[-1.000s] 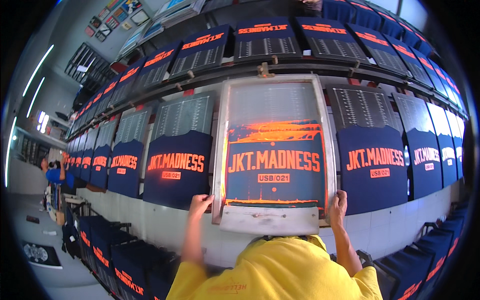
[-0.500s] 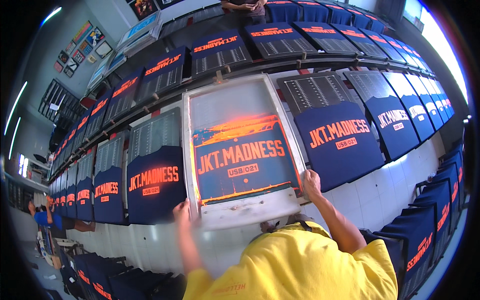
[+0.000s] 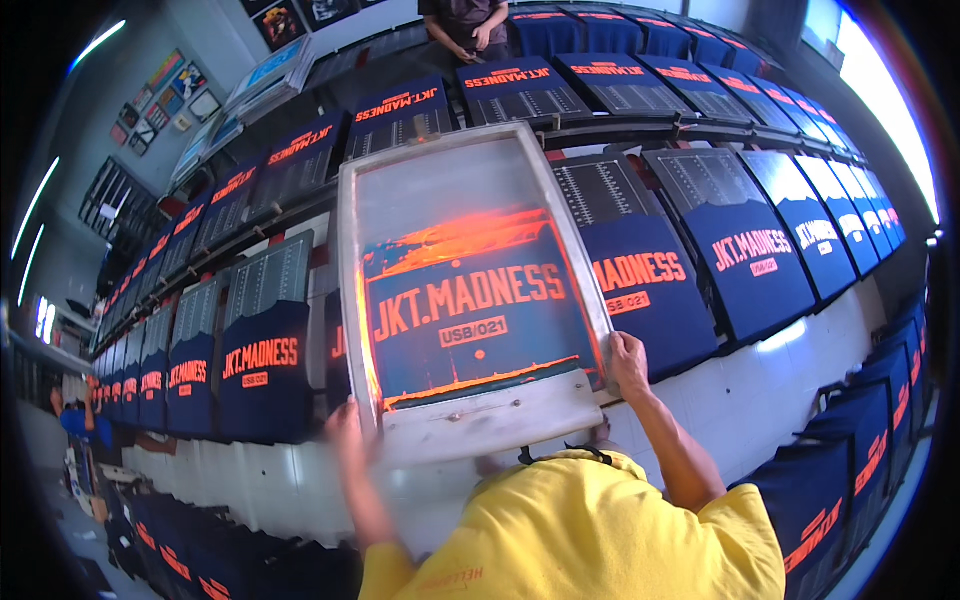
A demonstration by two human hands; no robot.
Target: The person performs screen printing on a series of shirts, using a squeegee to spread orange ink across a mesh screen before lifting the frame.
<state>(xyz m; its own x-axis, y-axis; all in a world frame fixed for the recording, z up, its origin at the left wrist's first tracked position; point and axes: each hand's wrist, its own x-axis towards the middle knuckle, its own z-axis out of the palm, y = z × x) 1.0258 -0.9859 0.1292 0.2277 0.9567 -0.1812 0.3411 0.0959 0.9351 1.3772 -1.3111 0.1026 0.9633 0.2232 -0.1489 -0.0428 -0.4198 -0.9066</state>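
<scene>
Both my hands hold a large silkscreen frame [image 3: 353, 250] by the sides near its close end. My left hand [image 3: 347, 428], smeared by motion, closes on the left near corner. My right hand [image 3: 628, 366] grips the right side, fingers wrapped round the rim. Orange ink [image 3: 460, 240] streaks the mesh, and orange lettering shows on it. Across the near end lies a wide pale bar with bolts, apparently a squeegee [image 3: 490, 415]. The frame partly covers a navy printed shirt [image 3: 660, 310] on its right and another navy shirt [image 3: 335, 345] on its left.
Navy shirts [image 3: 258, 370] with orange print lie on dark boards in rows both ways. A second row [image 3: 400, 105] runs behind. A person [image 3: 468, 25] stands beyond it; another in blue [image 3: 85, 425] is far left. More shirt-covered boards [image 3: 850, 440] stand behind me on the right.
Held in both my hands, the frame has moved right relative to the shirts, now overlapping the right one. The shirt edge on its left has come into view. My view has shifted too.
</scene>
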